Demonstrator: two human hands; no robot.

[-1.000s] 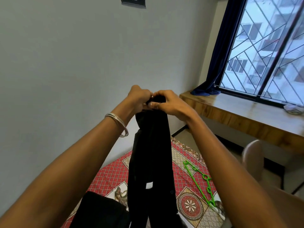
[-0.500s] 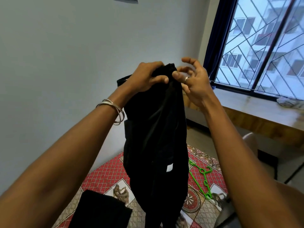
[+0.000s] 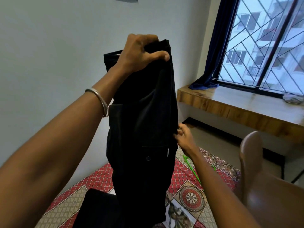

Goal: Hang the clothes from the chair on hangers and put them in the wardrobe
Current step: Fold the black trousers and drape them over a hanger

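My left hand [image 3: 141,51] grips the top of a black garment [image 3: 143,116], which looks like folded trousers, and holds it up in front of me. The cloth hangs down over the bed. My right hand [image 3: 184,137] is lower, at the garment's right edge, with its fingers pinching the fabric there. A green plastic hanger [image 3: 194,170] lies on the patterned bedspread [image 3: 189,195], mostly hidden behind my right forearm. Another dark garment [image 3: 97,209] lies on the bed at the bottom left.
A beige chair back [image 3: 250,162] stands at the right, close to the bed. A wooden window ledge [image 3: 238,106] runs along the right under a barred window with a blue curtain [image 3: 215,46]. A plain wall fills the left.
My right hand let go of the top of the garment and dropped down to its right edge. My left hand kept its grip on the top and the garment rose higher.
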